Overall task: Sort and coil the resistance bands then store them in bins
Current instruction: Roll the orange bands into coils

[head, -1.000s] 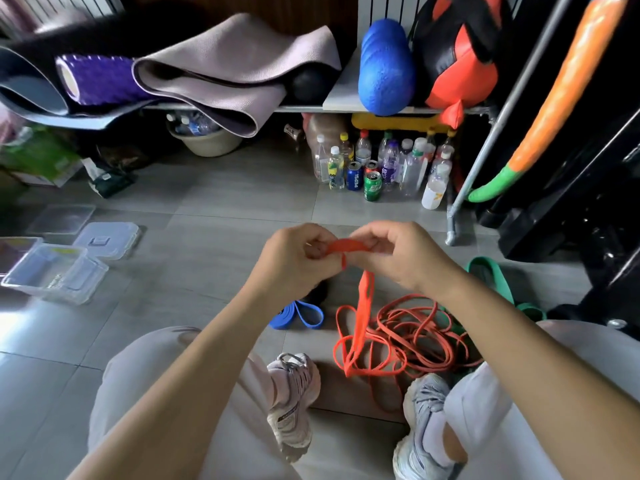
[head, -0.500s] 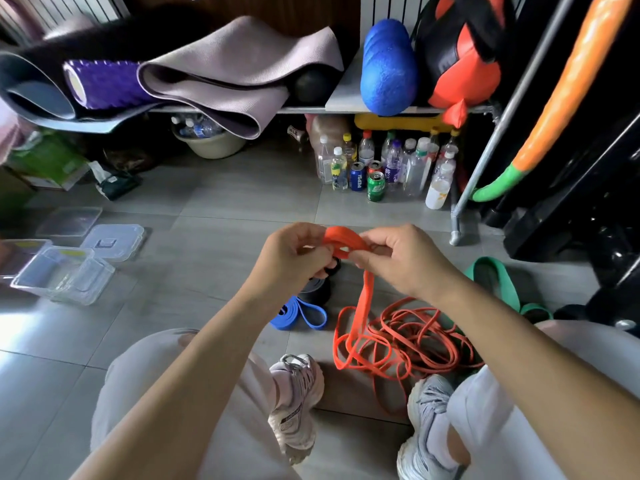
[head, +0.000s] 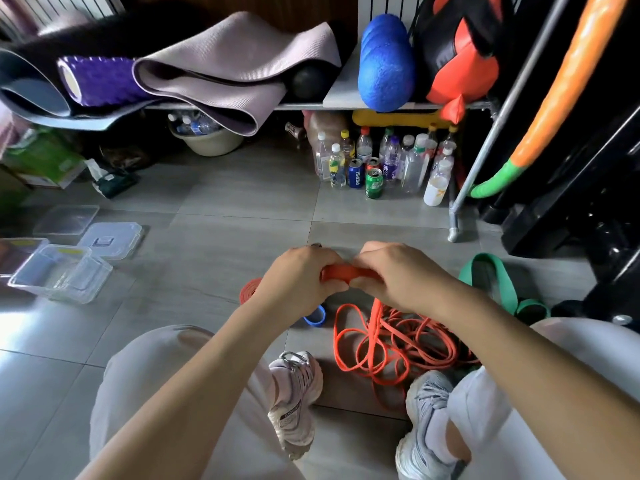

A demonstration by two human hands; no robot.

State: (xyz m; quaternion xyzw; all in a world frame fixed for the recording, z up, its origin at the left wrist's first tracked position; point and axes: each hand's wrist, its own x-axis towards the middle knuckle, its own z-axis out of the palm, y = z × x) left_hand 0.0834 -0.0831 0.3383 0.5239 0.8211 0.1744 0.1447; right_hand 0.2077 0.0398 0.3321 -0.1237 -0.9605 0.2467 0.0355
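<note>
Head camera, looking down past bent knees and two pale sneakers [head: 294, 393]: a person is crouching on the tiled floor [head: 207, 271] and working on an orange resistance band [head: 343, 273]. Most of its length is still lying in a loose tangle [head: 398, 344] just ahead of the shoes, with one strand rising to the hands. Above the tangle, the left hand [head: 298, 278] and right hand [head: 398, 275] are meeting knuckle to knuckle, both with fingers curled tightly round a short, flattened stretch of the band that is showing between them. Compared with half a second ago, the hands are sitting lower and closer together, and the raised loop they were holding is now pressed into a compact fold, which suggests the coil is only beginning. A blue band [head: 316, 318] is peeking out beneath the left wrist, a small red coil [head: 251, 289] is lying just left of that hand, and a green band [head: 491, 282] is trailing on the floor to the right. Farther off, well apart to the left, clear plastic bins [head: 59, 275] and their lids [head: 110, 239] are waiting. Beyond them, bottles and cans [head: 381, 164] are standing under a shelf [head: 346, 105] piled with rolled mats [head: 225, 71] and a blue foam roller [head: 384, 64].
</note>
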